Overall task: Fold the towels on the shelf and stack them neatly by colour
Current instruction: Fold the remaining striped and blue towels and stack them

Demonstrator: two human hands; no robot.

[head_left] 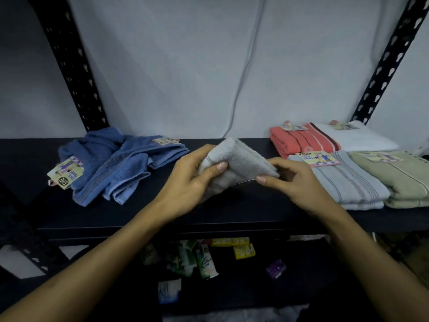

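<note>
A small grey towel (241,159), partly folded, is held above the middle of the black shelf (209,212). My left hand (185,182) grips its left end with the thumb across the cloth. My right hand (294,180) pinches its right corner. Crumpled blue towels (116,163) with paper tags lie in a loose heap at the left. At the right lie folded towels: a coral stack (299,140), a white one (362,138) behind, a light grey-blue stack (348,182) and a pale green stack (399,180) in front.
Black perforated uprights (72,66) frame the shelf on both sides, with a grey wall and a hanging cable (246,73) behind. On the lower shelf lie soap packets and tubes (204,256), yellow packs (241,249) and a purple packet (276,268).
</note>
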